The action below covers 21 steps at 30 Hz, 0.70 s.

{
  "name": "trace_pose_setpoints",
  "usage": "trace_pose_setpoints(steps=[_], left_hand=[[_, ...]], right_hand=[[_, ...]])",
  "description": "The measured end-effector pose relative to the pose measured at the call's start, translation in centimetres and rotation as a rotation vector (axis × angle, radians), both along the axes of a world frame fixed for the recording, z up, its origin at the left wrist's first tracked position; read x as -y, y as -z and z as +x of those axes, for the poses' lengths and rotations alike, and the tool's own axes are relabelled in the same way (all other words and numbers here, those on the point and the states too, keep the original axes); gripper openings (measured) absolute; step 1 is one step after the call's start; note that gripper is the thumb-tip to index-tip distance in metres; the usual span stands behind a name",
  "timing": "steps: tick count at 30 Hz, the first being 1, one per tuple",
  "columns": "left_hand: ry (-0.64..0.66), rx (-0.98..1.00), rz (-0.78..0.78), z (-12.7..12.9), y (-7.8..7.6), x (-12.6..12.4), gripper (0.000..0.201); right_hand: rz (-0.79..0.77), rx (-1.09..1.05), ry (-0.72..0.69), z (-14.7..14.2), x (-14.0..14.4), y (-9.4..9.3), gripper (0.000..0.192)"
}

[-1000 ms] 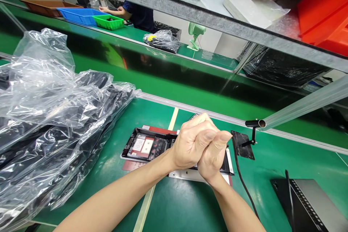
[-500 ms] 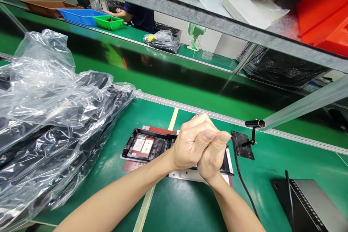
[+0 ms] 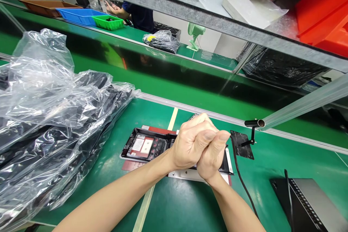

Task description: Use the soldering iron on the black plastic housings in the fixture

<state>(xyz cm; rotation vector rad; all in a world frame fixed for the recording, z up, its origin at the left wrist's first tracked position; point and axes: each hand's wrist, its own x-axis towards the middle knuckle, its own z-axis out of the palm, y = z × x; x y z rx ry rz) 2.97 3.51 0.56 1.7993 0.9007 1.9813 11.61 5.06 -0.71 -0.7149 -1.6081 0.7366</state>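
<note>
Clasped hands (image 3: 202,148) above black tray (image 3: 136,146) of parts.

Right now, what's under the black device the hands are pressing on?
Under the black device a dark red sheet and a pale plate stick out on the green bench. The clasped left hand and right hand hide the device's right part.

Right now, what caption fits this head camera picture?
Left hand and right hand pressed together above an open black plastic device case.
</note>
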Motion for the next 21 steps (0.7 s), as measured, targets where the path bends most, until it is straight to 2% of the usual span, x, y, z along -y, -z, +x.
trace_pose_setpoints(steps=[5,13,21], left_hand=[[-0.009,-0.009,-0.002,0.04,0.12,-0.03,0.047],[0.023,0.014,-0.001,0.00,0.04,0.01,0.046],[-0.013,0.024,-0.013,0.20,0.55,-0.01,0.046]], right_hand=[[-0.042,-0.029,-0.035,0.09,0.07,0.13,0.055],[-0.026,-0.002,-0.009,0.06,0.21,-0.08,0.057],[-0.037,-0.060,-0.132,0.13,-0.04,-0.38,0.057]])
